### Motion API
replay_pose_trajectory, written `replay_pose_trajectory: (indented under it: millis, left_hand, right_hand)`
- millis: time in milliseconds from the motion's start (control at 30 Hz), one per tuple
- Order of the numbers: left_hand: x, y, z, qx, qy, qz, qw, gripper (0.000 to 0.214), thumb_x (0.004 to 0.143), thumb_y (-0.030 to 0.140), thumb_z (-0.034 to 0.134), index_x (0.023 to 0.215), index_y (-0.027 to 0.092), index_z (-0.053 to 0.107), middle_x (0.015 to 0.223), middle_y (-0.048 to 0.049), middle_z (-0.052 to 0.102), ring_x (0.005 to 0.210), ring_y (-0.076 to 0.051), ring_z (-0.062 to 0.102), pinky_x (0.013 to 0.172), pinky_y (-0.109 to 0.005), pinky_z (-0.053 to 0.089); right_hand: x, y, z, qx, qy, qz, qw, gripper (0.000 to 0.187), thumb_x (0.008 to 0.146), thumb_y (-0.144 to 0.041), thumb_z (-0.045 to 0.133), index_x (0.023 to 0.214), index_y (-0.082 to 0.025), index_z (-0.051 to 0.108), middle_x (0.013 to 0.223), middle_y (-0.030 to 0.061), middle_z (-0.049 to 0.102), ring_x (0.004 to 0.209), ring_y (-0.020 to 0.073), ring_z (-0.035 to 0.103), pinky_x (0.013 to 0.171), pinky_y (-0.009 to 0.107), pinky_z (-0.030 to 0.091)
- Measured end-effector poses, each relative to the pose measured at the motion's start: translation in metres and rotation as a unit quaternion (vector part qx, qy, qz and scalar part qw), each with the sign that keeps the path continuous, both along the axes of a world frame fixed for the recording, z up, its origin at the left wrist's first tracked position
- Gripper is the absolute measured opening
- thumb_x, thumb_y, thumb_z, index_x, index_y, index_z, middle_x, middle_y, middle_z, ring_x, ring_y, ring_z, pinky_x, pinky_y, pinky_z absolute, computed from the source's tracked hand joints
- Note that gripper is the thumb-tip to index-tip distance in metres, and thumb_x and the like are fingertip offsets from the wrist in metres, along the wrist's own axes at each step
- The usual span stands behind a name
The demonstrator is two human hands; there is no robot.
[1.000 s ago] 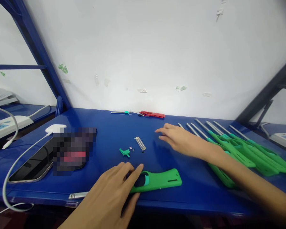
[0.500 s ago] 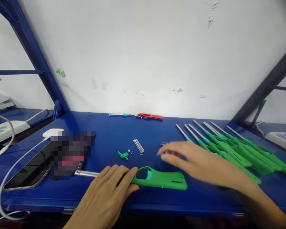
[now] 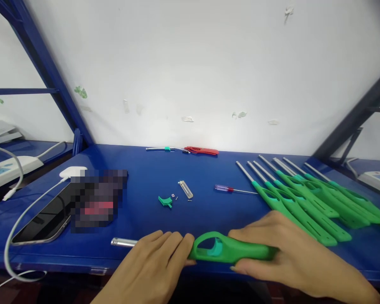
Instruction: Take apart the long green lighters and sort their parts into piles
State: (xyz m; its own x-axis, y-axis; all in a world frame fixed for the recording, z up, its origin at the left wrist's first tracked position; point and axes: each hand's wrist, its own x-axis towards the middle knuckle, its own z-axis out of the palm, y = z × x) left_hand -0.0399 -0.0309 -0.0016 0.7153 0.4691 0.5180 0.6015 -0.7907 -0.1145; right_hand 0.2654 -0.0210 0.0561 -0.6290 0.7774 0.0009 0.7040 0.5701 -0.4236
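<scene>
A green long-nosed lighter [image 3: 229, 249] lies crosswise at the front edge of the blue table, its metal tube pointing left. My left hand [image 3: 158, 261] is closed around its front end, covering where tube and body meet. Around the handle end my right hand [image 3: 272, 253] is closed, thumb and fingers on either side. A teal trigger shows inside the lighter's loop. Beyond the hands lie a loose teal trigger piece [image 3: 165, 201], a clear fuel tank [image 3: 185, 189] and some tiny parts. To their right rests a screwdriver [image 3: 229, 188] with a clear purple and red handle.
Several green lighters [image 3: 307, 202] lie in a row on the right. At the back, by the wall, is a red lighter [image 3: 202, 150] with a separate metal tube [image 3: 156, 148]. A phone [image 3: 47, 215] with a white cable lies at left, beside a pixelated dark object [image 3: 98, 198].
My right hand has come down from near the screwdriver and taken hold of the lighter's handle. The screwdriver is now uncovered. The lighter has shifted slightly right, still in my left hand.
</scene>
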Motion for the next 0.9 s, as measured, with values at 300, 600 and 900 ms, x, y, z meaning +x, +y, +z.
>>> replay_pose_trajectory:
  millis: [300,600,900]
  left_hand:
    - [-0.001,0.004,0.003,-0.085,-0.066,-0.002,0.994,0.033,0.123,0.037,0.032,0.133,0.023,0.061,0.096,-0.0017,0.082,0.076,-0.019,0.081,0.070,-0.031,0.064]
    - [0.001,0.007,0.001,-0.121,-0.112,0.053,0.985,0.024,0.119,0.037,0.047,0.137,0.029,0.058,0.116,-0.0033,0.077,0.101,-0.022,0.079,0.080,-0.033,0.062]
    - [0.005,0.018,-0.004,-0.147,-0.108,0.014,0.983,0.017,0.115,0.017,0.050,0.118,0.026,0.064,0.108,-0.0029,0.071,0.091,-0.021,0.068,0.081,-0.035,0.056]
  right_hand:
    - [0.018,-0.007,-0.009,0.239,0.040,0.008,0.970,0.029,0.111,-0.044,0.060,0.133,-0.041,0.078,0.109,0.0023,0.087,0.091,0.0265,0.084,0.078,0.039,0.061]
    - [0.009,-0.001,-0.012,0.091,-0.015,-0.072,0.993,0.040,0.109,-0.064,0.055,0.143,-0.047,0.066,0.125,0.0015,0.074,0.107,0.0250,0.076,0.089,0.040,0.059]
    - [0.009,0.014,-0.023,0.035,0.005,-0.062,0.997,0.024,0.106,-0.051,0.070,0.123,-0.035,0.074,0.123,0.0052,0.072,0.110,0.0291,0.072,0.095,0.044,0.058]
